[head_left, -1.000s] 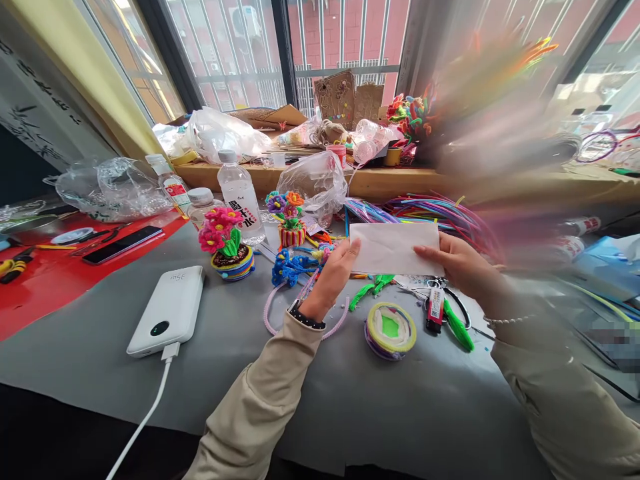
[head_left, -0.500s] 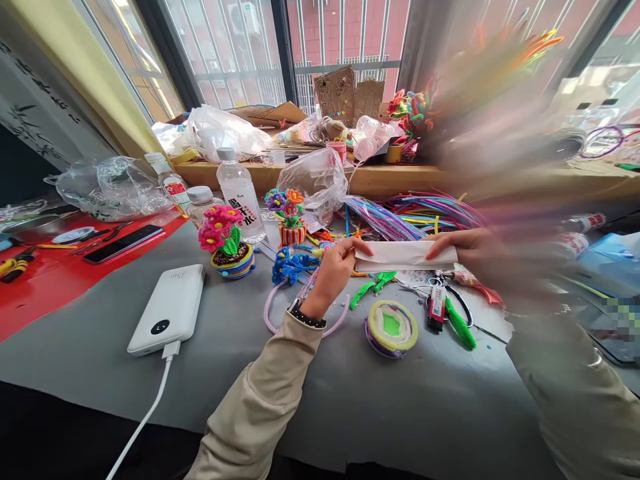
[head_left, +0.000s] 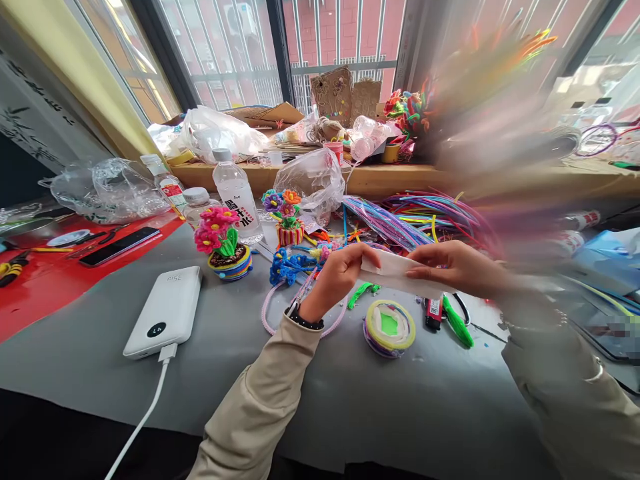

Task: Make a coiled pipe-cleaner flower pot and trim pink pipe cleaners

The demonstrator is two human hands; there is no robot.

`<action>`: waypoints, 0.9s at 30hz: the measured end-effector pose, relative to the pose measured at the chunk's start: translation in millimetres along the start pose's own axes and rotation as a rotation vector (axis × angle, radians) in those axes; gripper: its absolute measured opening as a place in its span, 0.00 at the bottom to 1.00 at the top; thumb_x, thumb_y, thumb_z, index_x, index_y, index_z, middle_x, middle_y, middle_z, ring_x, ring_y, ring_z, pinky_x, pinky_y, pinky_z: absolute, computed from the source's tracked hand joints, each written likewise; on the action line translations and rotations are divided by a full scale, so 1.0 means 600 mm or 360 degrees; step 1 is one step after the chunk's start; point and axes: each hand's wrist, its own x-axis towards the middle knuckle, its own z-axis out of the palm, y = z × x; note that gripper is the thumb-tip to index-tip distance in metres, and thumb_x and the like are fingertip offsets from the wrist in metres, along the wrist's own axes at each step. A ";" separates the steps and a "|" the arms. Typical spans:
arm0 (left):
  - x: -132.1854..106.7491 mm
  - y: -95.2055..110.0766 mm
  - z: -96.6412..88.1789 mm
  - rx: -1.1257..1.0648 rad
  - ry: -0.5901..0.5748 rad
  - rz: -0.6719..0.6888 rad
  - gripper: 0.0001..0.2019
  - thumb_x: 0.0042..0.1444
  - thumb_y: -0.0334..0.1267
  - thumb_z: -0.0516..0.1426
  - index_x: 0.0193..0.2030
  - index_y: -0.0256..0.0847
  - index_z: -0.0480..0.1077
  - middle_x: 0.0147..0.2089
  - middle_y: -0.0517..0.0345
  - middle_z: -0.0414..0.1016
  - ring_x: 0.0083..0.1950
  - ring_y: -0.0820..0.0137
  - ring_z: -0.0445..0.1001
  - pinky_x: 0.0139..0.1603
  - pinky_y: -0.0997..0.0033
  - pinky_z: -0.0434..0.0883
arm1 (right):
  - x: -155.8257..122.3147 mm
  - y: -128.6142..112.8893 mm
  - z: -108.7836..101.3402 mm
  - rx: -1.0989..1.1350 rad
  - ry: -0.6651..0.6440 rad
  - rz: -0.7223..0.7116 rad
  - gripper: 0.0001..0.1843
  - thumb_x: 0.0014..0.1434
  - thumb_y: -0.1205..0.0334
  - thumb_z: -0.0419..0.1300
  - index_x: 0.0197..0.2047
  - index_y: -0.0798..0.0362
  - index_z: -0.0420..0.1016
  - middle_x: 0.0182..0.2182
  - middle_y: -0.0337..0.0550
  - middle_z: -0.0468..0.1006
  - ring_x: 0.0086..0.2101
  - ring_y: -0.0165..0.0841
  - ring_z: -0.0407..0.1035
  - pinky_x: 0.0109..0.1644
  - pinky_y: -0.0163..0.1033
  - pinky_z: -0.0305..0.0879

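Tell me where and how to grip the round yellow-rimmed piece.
Pinch the round yellow-rimmed piece by opposite sides of its outer wall, probably best from the near side: it sits rim up on the table, its wall curves round, and the white paper appears held beyond it.

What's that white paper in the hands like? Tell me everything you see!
The white paper is a plain, narrow strip, maybe folded. It looks thin and smooth, and slants a little, its right end lower in the picture. It's held up over the grey tabletop. The left hand pinches one end, the right hand the other; fingers hide parts.
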 end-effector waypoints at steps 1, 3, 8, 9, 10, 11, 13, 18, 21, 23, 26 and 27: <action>-0.001 0.003 -0.001 -0.0087 0.0030 -0.0053 0.12 0.53 0.31 0.45 0.34 0.39 0.69 0.34 0.57 0.71 0.38 0.73 0.68 0.40 0.75 0.63 | 0.000 0.001 0.001 -0.0007 -0.0024 0.0040 0.20 0.48 0.43 0.55 0.32 0.51 0.72 0.27 0.39 0.74 0.28 0.30 0.66 0.28 0.32 0.60; -0.001 0.007 -0.001 -0.0332 0.0078 -0.0210 0.14 0.55 0.37 0.45 0.45 0.40 0.66 0.35 0.57 0.71 0.38 0.72 0.68 0.39 0.75 0.64 | -0.001 0.003 0.001 0.0015 -0.0041 0.0105 0.20 0.48 0.43 0.55 0.30 0.52 0.72 0.24 0.38 0.71 0.25 0.28 0.63 0.24 0.31 0.57; 0.000 0.001 0.005 -0.0454 -0.0036 -0.0445 0.22 0.46 0.44 0.57 0.48 0.37 0.63 0.31 0.58 0.70 0.30 0.74 0.68 0.30 0.76 0.64 | -0.002 0.000 0.002 0.0107 -0.0037 0.0106 0.19 0.46 0.44 0.57 0.31 0.52 0.73 0.25 0.39 0.72 0.24 0.28 0.63 0.23 0.30 0.57; 0.001 -0.002 0.006 -0.0391 -0.0029 -0.0437 0.20 0.44 0.43 0.59 0.44 0.36 0.65 0.31 0.58 0.70 0.29 0.75 0.67 0.29 0.77 0.63 | -0.002 0.000 0.001 0.0123 -0.0021 0.0112 0.20 0.46 0.44 0.58 0.31 0.52 0.73 0.25 0.40 0.73 0.25 0.28 0.63 0.23 0.31 0.57; 0.002 -0.005 0.007 -0.0338 0.0000 -0.0425 0.17 0.43 0.42 0.59 0.39 0.36 0.67 0.30 0.59 0.69 0.29 0.76 0.66 0.29 0.78 0.63 | -0.002 0.000 0.000 0.0139 0.0007 0.0121 0.20 0.45 0.43 0.58 0.31 0.52 0.73 0.26 0.40 0.73 0.25 0.29 0.64 0.24 0.31 0.58; 0.003 -0.007 0.007 -0.0300 0.0050 -0.0417 0.14 0.44 0.42 0.59 0.35 0.35 0.67 0.29 0.59 0.68 0.29 0.77 0.65 0.28 0.78 0.62 | -0.003 0.001 -0.003 0.0153 0.0041 0.0131 0.20 0.45 0.43 0.58 0.31 0.52 0.73 0.27 0.40 0.74 0.26 0.29 0.65 0.25 0.31 0.59; 0.004 -0.009 0.006 -0.0285 0.0168 -0.0430 0.11 0.44 0.41 0.59 0.31 0.35 0.67 0.27 0.61 0.67 0.29 0.78 0.64 0.27 0.80 0.62 | -0.005 0.007 -0.009 0.0163 0.0113 0.0148 0.19 0.44 0.44 0.59 0.31 0.52 0.73 0.27 0.40 0.74 0.27 0.30 0.66 0.27 0.31 0.60; 0.004 -0.009 0.004 -0.0563 0.0224 -0.0570 0.15 0.44 0.43 0.59 0.36 0.37 0.65 0.26 0.63 0.68 0.23 0.78 0.66 0.23 0.79 0.65 | -0.006 0.029 -0.021 0.0306 0.0350 0.0145 0.19 0.42 0.46 0.61 0.32 0.52 0.72 0.26 0.39 0.72 0.26 0.28 0.64 0.27 0.32 0.60; 0.003 -0.008 0.005 -0.0711 0.0219 -0.0618 0.14 0.46 0.43 0.58 0.38 0.38 0.66 0.27 0.62 0.69 0.20 0.79 0.67 0.23 0.77 0.68 | -0.003 0.033 -0.019 0.0377 0.0512 0.0058 0.18 0.42 0.47 0.62 0.32 0.51 0.73 0.29 0.40 0.72 0.29 0.29 0.65 0.30 0.33 0.61; 0.002 -0.008 0.005 -0.0810 0.0234 -0.0630 0.12 0.46 0.40 0.58 0.37 0.37 0.68 0.32 0.59 0.71 0.24 0.78 0.70 0.27 0.76 0.71 | -0.001 0.031 -0.016 0.0359 0.0599 -0.0018 0.16 0.44 0.47 0.60 0.31 0.50 0.74 0.31 0.41 0.73 0.32 0.32 0.66 0.35 0.36 0.63; 0.000 -0.005 0.003 -0.0913 0.0212 -0.0614 0.10 0.46 0.37 0.58 0.37 0.37 0.70 0.39 0.56 0.73 0.31 0.75 0.74 0.36 0.74 0.72 | 0.000 0.026 -0.012 0.0355 0.0712 -0.0016 0.13 0.46 0.48 0.59 0.29 0.48 0.75 0.32 0.41 0.74 0.36 0.34 0.66 0.40 0.39 0.63; 0.000 -0.004 0.002 -0.0912 0.0197 -0.0604 0.10 0.46 0.36 0.58 0.37 0.37 0.70 0.40 0.55 0.73 0.33 0.74 0.74 0.39 0.73 0.72 | -0.001 0.026 -0.012 0.0363 0.0739 0.0026 0.13 0.46 0.48 0.59 0.29 0.48 0.75 0.32 0.40 0.75 0.36 0.34 0.66 0.40 0.39 0.63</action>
